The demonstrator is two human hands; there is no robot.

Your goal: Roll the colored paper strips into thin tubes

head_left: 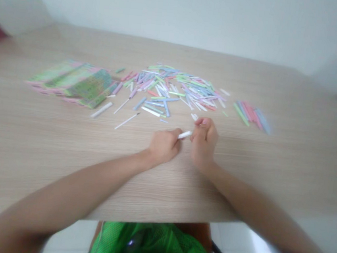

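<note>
My left hand (pixel 166 145) is closed around a white pen barrel (pixel 185 135), its end pointing right. Just beyond that end, my right hand (pixel 204 140) has its fingers curled in a pinch; whatever lies between them is hidden. Small white pieces (pixel 194 116) show beside the right fingertips, and I cannot tell whether they touch. Past both hands spreads a loose pile of pastel plastic pen parts (pixel 188 86) in white, blue, green, pink and purple. Left of the hands lie a thin refill with a dark tip (pixel 126 121) and a thicker white barrel (pixel 101 110).
Green and pink printed packs (pixel 73 81) are stacked at the left of the wooden table (pixel 88 190). A row of coloured sticks (pixel 252 114) lies on the right. The table meets a pale wall (pixel 187 15) at the back.
</note>
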